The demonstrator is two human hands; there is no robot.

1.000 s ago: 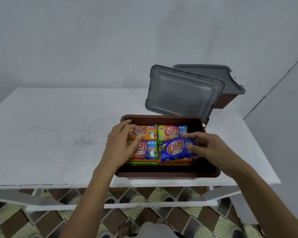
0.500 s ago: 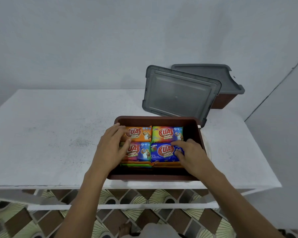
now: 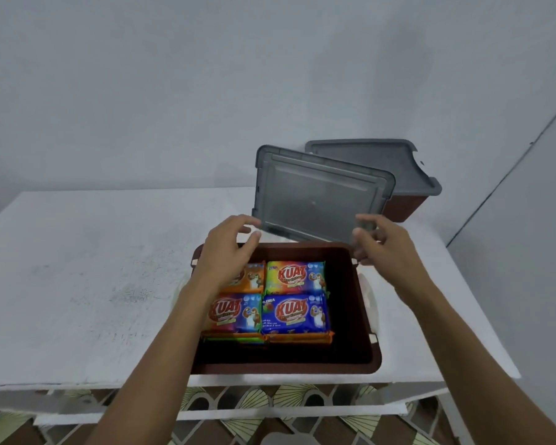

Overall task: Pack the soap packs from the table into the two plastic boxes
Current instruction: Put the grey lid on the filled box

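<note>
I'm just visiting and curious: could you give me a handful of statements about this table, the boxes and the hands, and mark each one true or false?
1. The near brown box holds soap packs. True.
2. The far box is open. False: a grey lid covers it.
3. Both hands are down on the packs. False: the left hand and right hand are raised at the loose grey lid.
4. The loose lid leans tilted behind the near box. True.
5. Loose packs lie on the white table. False: none show there.
</note>
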